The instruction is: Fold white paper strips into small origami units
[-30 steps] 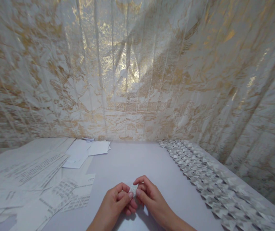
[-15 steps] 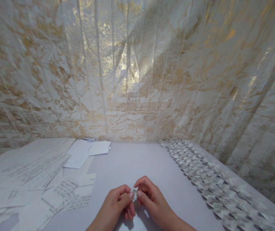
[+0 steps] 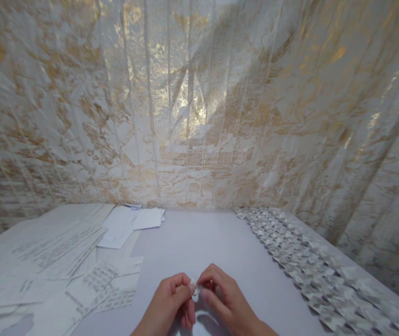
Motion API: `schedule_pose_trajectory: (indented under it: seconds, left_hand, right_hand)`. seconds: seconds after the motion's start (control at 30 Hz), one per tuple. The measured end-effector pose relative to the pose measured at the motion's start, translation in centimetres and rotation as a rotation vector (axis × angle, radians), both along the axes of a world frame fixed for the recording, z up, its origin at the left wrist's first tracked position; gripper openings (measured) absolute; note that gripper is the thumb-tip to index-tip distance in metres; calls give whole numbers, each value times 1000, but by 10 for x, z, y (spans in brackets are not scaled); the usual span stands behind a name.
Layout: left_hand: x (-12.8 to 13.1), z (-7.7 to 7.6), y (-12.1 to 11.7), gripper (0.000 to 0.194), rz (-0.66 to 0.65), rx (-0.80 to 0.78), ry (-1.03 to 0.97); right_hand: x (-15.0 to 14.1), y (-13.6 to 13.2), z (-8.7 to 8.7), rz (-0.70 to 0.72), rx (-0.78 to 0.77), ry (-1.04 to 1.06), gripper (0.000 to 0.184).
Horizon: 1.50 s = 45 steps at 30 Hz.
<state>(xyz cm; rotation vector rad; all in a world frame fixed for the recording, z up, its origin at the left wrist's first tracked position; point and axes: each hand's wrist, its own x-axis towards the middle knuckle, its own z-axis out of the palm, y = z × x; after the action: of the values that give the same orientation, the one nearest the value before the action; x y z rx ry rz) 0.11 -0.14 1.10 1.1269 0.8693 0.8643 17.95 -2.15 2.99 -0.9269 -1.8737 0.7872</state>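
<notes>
Looks like you're mid-fold on that paper scrap [image 3: 196, 293] at six o'clock: left hand [image 3: 172, 298] pinching it, right hand [image 3: 226, 297] curled narrow at its edge, can't tell if gripping. Next move probably wants light, steady fingertips.

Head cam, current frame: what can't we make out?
Head view:
Small white piece: partly covered by left hand and right hand; its folds are unclear.
Printed sheets: text blurred, too small to read; some cut off by picture's left edge.
Folded pieces: overlapping, so uncountable; bottom edge cuts off the nearest.
</notes>
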Motion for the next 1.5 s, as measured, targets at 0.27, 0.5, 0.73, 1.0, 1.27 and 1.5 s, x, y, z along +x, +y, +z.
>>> schedule_pose_trajectory:
  seconds: [0.27, 0.5, 0.73, 1.0, 1.27, 1.5]
  left_hand:
    - [-4, 10, -9, 56, -64, 110, 59]
    - [-4, 10, -8, 55, -79, 128, 75]
    - [-7, 21, -9, 50, -61, 185, 70]
    - [-9, 26, -12, 34, 29, 336, 91]
    - [-11, 15, -5, 33, 116, 254, -11]
    - [-8, 9, -6, 28, 106, 258, -8]
  right_hand:
    - [1, 2, -5, -21, 2, -200, 8]
    - [-5, -1, -2, 14, -229, 95, 28]
    - [-8, -3, -1, 55, -342, 237, 37]
    - [-13, -2, 5, 26, -412, 411, 49]
    - [-12, -3, 6, 12, -385, 417, 38]
    - [-13, -6, 6, 33, -295, 299, 29]
